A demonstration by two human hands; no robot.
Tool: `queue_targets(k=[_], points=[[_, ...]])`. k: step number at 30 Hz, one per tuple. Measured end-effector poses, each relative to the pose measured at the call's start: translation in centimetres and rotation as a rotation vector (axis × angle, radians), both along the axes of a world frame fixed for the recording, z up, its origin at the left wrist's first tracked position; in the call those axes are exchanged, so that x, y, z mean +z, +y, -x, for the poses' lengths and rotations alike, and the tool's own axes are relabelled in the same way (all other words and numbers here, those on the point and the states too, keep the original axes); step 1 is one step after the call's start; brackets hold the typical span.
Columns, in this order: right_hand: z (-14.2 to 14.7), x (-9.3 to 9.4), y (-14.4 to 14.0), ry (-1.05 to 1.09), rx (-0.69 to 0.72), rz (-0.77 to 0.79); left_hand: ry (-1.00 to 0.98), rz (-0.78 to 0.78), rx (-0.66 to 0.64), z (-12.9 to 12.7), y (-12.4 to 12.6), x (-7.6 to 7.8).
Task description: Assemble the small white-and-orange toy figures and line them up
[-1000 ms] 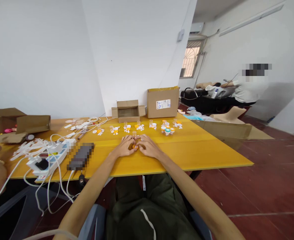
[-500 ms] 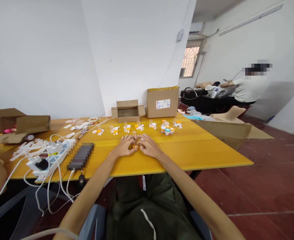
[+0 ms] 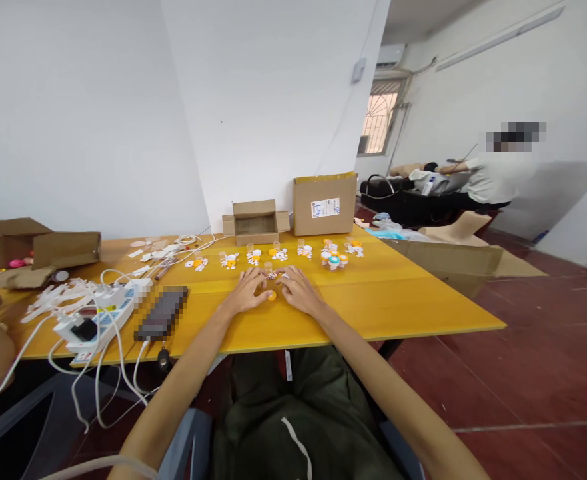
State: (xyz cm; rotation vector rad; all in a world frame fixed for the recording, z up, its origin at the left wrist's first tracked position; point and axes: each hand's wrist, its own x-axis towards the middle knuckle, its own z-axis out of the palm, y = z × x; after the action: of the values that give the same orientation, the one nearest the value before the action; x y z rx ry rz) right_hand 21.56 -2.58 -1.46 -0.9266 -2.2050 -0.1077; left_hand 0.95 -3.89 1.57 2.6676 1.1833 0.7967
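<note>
Tabletop (image 3: 383, 305) here is yellow; orange pc (image 3: 272, 295) lies on it btwn L hand (image 3: 246, 292) & R hand (image 3: 298, 291), right by L thumb, can't tell from here if touching. Both half-open, fingers bent. Clear cup (image 3: 268, 267) just past pc; lidded jars (image 3: 334, 261) beyond R hand, nr sml parts (image 3: 356, 249)

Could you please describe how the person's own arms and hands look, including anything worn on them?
The left hand and right hand are bare, without gloves. Both forearms are uncovered; no sleeve, watch or bracelet shows. Any rings would be too small to tell.
</note>
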Motion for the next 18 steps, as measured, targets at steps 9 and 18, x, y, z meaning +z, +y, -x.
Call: queue_targets(k=[9,18], points=[[-0.2,-0.1,0.2,0.041,-0.032,-0.014,0.035,-0.133,0.085,0.8,1.3,-1.2],[-0.2,-0.3,0.4,0.068,-0.018,-0.032,0.026,-0.120,0.061,0.7,1.5,-1.3]])
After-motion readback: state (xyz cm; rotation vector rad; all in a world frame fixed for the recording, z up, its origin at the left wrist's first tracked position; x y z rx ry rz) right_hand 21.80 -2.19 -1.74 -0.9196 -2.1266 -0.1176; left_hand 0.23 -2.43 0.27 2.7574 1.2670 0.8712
